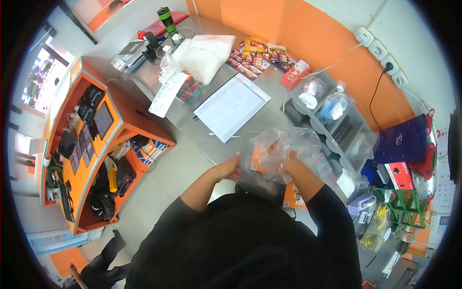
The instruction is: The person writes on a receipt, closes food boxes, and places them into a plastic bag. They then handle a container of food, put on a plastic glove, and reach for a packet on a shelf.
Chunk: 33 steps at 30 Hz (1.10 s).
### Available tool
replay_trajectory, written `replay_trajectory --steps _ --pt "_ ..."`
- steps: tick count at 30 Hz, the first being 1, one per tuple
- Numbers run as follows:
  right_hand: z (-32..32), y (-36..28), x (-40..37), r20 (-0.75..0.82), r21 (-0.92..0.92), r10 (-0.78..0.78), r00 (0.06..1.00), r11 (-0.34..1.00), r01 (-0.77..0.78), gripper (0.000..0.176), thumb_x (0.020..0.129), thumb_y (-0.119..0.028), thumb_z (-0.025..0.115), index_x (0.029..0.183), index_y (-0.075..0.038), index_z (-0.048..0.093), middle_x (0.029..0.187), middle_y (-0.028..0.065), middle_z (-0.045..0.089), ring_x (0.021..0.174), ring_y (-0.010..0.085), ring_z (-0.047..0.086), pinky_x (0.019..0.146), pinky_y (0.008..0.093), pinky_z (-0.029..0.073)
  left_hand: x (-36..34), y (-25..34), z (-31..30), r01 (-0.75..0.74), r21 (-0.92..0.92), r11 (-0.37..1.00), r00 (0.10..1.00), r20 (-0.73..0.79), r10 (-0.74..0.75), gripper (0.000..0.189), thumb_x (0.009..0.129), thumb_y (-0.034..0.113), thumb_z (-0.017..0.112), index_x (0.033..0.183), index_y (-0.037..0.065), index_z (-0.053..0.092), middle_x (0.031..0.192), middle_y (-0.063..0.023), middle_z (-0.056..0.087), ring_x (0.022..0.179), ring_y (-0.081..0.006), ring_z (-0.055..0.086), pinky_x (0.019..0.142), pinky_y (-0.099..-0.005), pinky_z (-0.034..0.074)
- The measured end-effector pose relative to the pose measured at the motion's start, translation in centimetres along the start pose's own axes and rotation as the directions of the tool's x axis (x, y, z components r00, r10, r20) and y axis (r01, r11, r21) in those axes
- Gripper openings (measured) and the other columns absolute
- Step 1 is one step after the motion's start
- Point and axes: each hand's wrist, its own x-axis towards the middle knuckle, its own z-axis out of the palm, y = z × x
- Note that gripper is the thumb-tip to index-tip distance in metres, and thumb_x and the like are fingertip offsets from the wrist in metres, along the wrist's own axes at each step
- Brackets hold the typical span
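Note:
A clear plastic bag [284, 147] with orange items showing through it lies at the near side of the metal table. My right hand [292, 164] is at the bag's right part, its fingers partly hidden by the plastic; what they grip cannot be made out. My left hand [231, 168] is to the left of the bag, apart from it, near the table's front edge; its fingers are too small to read clearly. An orange printed box [293, 196] sits below the bag, close to my body. Beyond the bag lies an open notebook [232, 106] with written pages.
Grey organizer trays [332, 123] holding plastic bags stand at the right. Farther back on the metal table [185, 118] are flyers [255, 55], white sheets [204, 55] and a green-black tumbler [166, 20]. Orange shelving [120, 113] is at left; another person's arm [74, 277] shows bottom left.

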Motion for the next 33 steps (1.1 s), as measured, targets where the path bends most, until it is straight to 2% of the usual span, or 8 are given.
replay_trajectory --steps 2,6,14,16,19,26,28,33 --pt "-3.8 -2.2 -1.7 0.165 0.027 -0.015 0.986 1.0 0.011 0.084 0.08 -0.045 0.067 0.147 -0.009 0.033 0.144 0.0183 0.04 0.128 0.0376 0.046 0.106 0.0497 0.037 2.5 -2.6 0.8 0.059 -0.183 0.981 0.989 0.143 -0.033 0.087 0.097 0.065 0.018 0.141 -0.009 0.033 0.137 -0.0277 0.045 0.127 -0.0368 0.047 0.108 -0.0447 0.037" --pt "0.3 -0.6 -1.8 -0.146 -0.195 -0.166 0.975 0.971 0.136 0.07 0.081 -0.04 0.066 0.139 -0.007 0.046 0.141 0.0185 0.043 0.128 0.0406 0.043 0.103 0.0572 0.037 3.6 -3.8 4.4 0.056 -0.635 0.77 0.945 0.283 0.164 0.094 0.094 0.07 0.008 0.144 -0.007 0.03 0.141 -0.0269 0.043 0.133 -0.0366 0.041 0.115 -0.046 0.028" --pt "-4.1 -3.1 -3.9 -0.119 -0.129 -0.211 0.97 0.972 0.195 0.075 0.067 -0.04 0.073 0.132 -0.008 0.056 0.143 0.0183 0.04 0.134 0.0402 0.034 0.109 0.0542 0.031 3.1 -3.1 5.3 0.044 -0.764 0.643 0.948 0.235 0.215 0.09 0.095 0.068 0.007 0.145 -0.002 0.033 0.141 -0.0219 0.045 0.133 -0.0343 0.041 0.116 -0.0472 0.026" --pt "-4.0 -2.3 -3.7 -0.078 -0.093 -0.281 0.956 0.957 0.274 0.115 0.056 -0.026 0.082 0.153 -0.017 0.02 0.141 0.0171 0.04 0.13 0.037 0.04 0.103 0.0572 0.035 3.3 -3.4 5.1 0.028 -0.788 0.615 0.946 0.219 0.238 0.088 0.095 0.067 0.007 0.145 0.0 0.034 0.141 -0.0195 0.045 0.132 -0.0337 0.042 0.115 -0.0473 0.027" --pt "-6.2 -3.5 -4.7 0.008 0.15 -0.212 0.977 0.966 0.209 0.115 0.056 -0.02 0.079 0.153 -0.018 0.017 0.143 0.0176 0.038 0.132 0.0385 0.039 0.102 0.061 0.034 4.4 -4.0 4.1 -0.024 -0.835 0.55 0.927 0.188 0.325 0.078 0.097 0.063 0.016 0.143 0.005 0.039 0.141 -0.0139 0.048 0.131 -0.032 0.044 0.113 -0.0481 0.029" --pt "-7.0 -3.7 -4.8 0.096 0.118 -0.198 0.975 0.975 0.187 0.115 0.057 -0.021 0.078 0.153 -0.019 0.015 0.144 0.0165 0.037 0.133 0.0377 0.037 0.103 0.0641 0.032 7.0 -3.8 3.6 -0.274 -0.76 0.589 0.903 0.006 0.429 0.046 0.104 0.038 0.037 0.137 0.008 0.046 0.136 -0.0098 0.054 0.124 -0.026 0.052 0.106 -0.0439 0.041" --pt "-6.6 -3.7 -4.3 0.046 -0.071 -0.154 0.987 0.985 0.157 0.116 0.054 -0.035 0.081 0.151 -0.009 0.022 0.138 0.0178 0.041 0.128 0.0346 0.039 0.105 0.0423 0.037 7.8 -3.2 4.3 -0.322 -0.77 0.551 0.889 -0.044 0.457 0.044 0.104 0.037 0.038 0.137 0.008 0.046 0.135 -0.0097 0.054 0.122 -0.0253 0.054 0.103 -0.043 0.044" --pt "-7.0 -3.2 -4.1 0.029 -0.105 -0.163 0.986 0.981 0.165 0.117 0.055 -0.039 0.081 0.151 -0.008 0.021 0.135 0.0155 0.041 0.125 0.0334 0.041 0.103 0.0485 0.036 9.9 -2.2 5.8 -0.264 -0.867 0.423 0.855 -0.007 0.518 0.046 0.105 0.038 0.033 0.144 0.014 0.037 0.138 -0.0106 0.051 0.123 -0.0252 0.053 0.102 -0.0441 0.046"
